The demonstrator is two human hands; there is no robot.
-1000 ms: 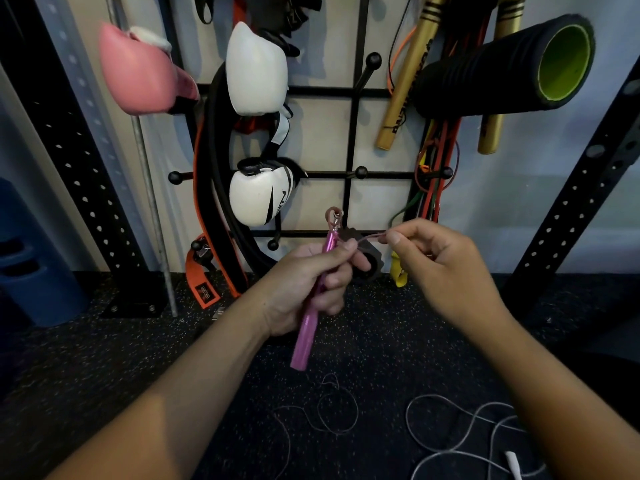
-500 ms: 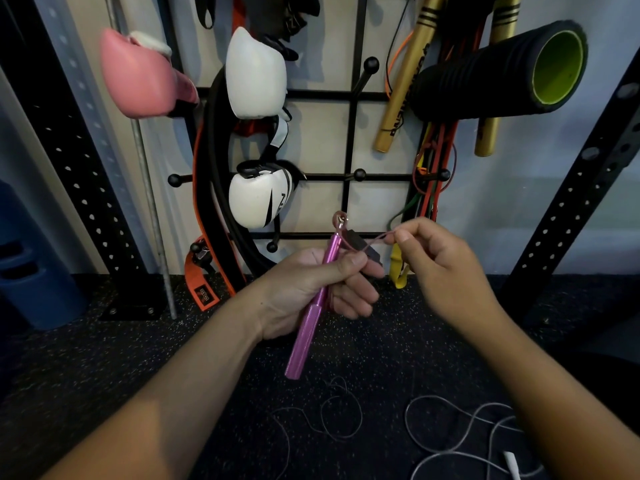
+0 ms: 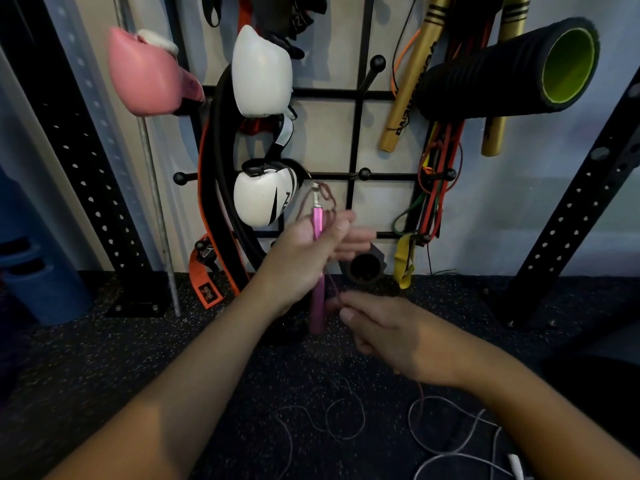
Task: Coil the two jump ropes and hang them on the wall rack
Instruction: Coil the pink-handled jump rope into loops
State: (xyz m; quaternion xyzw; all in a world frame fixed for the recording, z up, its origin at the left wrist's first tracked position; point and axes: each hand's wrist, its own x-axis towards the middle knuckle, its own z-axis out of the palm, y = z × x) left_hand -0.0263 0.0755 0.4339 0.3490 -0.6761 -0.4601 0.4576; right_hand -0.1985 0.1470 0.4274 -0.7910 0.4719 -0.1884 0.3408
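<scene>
My left hand grips a pink jump-rope handle upright in front of the black wall rack. A thin pinkish cord loops from the handle's top down past my fingers. Lower down, my right hand pinches that cord beside the handle's bottom end. More of the thin cord lies in loose loops on the floor. A white jump rope with a white handle lies tangled at the lower right.
The rack carries a pink boxing glove, two white gloves, a black-and-orange belt, gold sticks, coloured bands and a black foam roller. Bare pegs stick out mid-rack. Black perforated uprights flank it.
My right hand has dropped from level with the handle's top to beside its bottom end, drawing the cord down. My left hand has raised the handle and turned it upright.
</scene>
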